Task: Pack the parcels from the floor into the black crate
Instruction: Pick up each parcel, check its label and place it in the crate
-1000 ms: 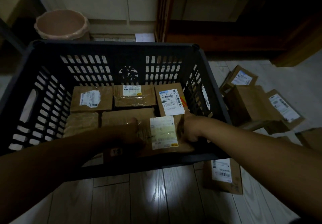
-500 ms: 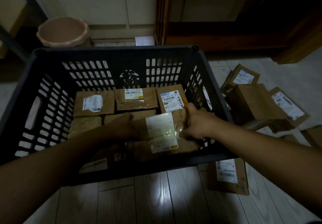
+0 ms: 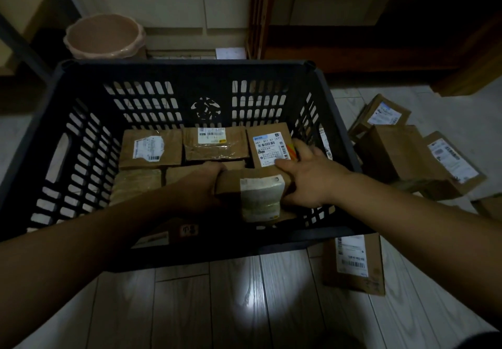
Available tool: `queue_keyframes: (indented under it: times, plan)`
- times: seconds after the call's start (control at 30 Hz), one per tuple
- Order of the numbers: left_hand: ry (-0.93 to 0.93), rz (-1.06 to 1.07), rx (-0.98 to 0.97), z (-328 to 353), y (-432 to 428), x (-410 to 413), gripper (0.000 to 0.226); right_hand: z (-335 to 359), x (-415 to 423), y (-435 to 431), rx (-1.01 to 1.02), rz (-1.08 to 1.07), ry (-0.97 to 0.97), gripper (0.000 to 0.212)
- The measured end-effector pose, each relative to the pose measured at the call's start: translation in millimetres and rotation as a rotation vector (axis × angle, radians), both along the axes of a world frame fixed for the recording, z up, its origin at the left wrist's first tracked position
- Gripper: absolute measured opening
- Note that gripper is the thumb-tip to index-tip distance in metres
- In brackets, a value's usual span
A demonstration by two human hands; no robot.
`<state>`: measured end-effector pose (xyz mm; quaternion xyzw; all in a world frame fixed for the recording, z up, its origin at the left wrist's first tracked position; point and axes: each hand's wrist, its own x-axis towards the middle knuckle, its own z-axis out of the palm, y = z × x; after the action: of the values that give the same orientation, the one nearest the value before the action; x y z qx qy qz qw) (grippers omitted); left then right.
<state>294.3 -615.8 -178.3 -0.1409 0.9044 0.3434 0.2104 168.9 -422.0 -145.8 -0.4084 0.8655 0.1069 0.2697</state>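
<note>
The black crate (image 3: 68,136) stands on the floor with several brown parcels lying flat on its bottom. Inside it, near the front right, I hold a brown parcel with a white label (image 3: 260,196) tipped up on its edge. My left hand (image 3: 201,188) grips its left end, fingers curled over the top. My right hand (image 3: 309,177) holds its right end, thumb on the top edge, the other fingers partly extended behind it. More labelled parcels lie on the floor: one flat parcel (image 3: 355,264) by the crate's front right corner and a heap of parcels (image 3: 407,153) to its right.
A pink bin (image 3: 104,36) stands behind the crate at the back left. Dark wooden furniture (image 3: 366,22) fills the back right. Pale wood-pattern floor (image 3: 217,308) lies in front of the crate. The room is dim.
The parcel in my hands has tipped from lying flat, label up, to standing on its edge, and both hands have shifted slightly further into the crate.
</note>
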Motion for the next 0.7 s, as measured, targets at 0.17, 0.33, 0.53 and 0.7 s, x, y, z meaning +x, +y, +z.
queue_keyframes:
  times: [0.17,0.33,0.53,0.7]
  plan:
    - [0.062,-0.058,-0.083,5,3,0,0.066,-9,6,-8,-0.028,0.106,-0.128,0.071]
    - [-0.021,-0.250,-0.104,7,4,1,0.065,-6,4,-3,-0.030,0.149,-0.220,0.062]
    - [-0.142,-0.315,-0.096,-11,9,0,0.072,-15,11,-10,0.141,0.255,-0.160,0.071]
    - [-0.170,-0.442,-0.273,-38,14,2,0.074,-30,22,-23,0.360,0.398,-0.072,0.072]
